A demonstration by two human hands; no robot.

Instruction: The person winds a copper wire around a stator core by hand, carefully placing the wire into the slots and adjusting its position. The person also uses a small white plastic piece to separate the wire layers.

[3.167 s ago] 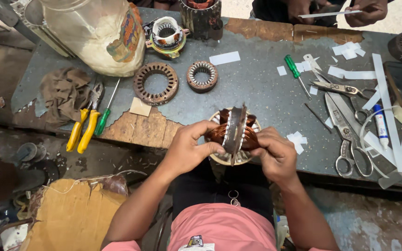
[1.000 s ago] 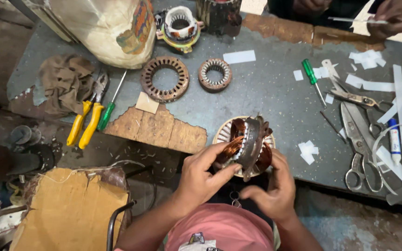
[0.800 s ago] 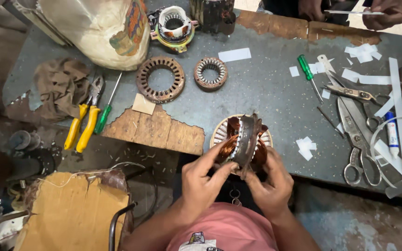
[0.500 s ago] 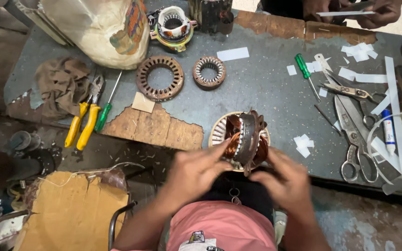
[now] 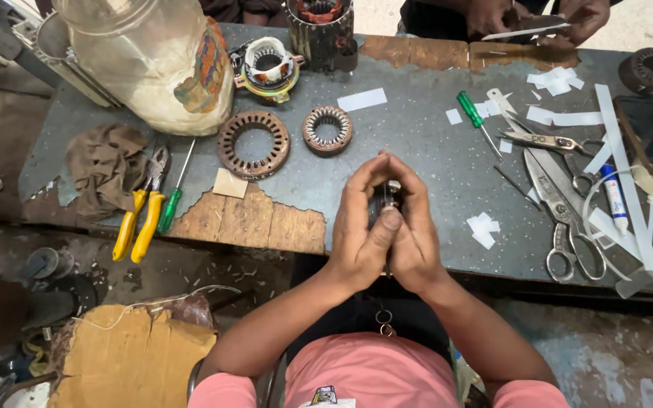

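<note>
Left hand: the left hand (image 5: pixel 360 230) is cupped around the motor stator (image 5: pixel 385 202), thumb pressed on its near edge.
Right hand: the right hand (image 5: pixel 416 227) grasps the same part from the other side — both palms nearly meet.
Stator: mostly hidden between the hands, only a dark strip shows; it is above the near edge of the grey workbench (image 5: pixel 417 128).
Nearby: two bare lamination rings (image 5: pixel 253 145), (image 5: pixel 327 130) lie farther back; yellow-handled pliers (image 5: pixel 139 219) at the left; scissors (image 5: pixel 564 219) at the right.
</note>
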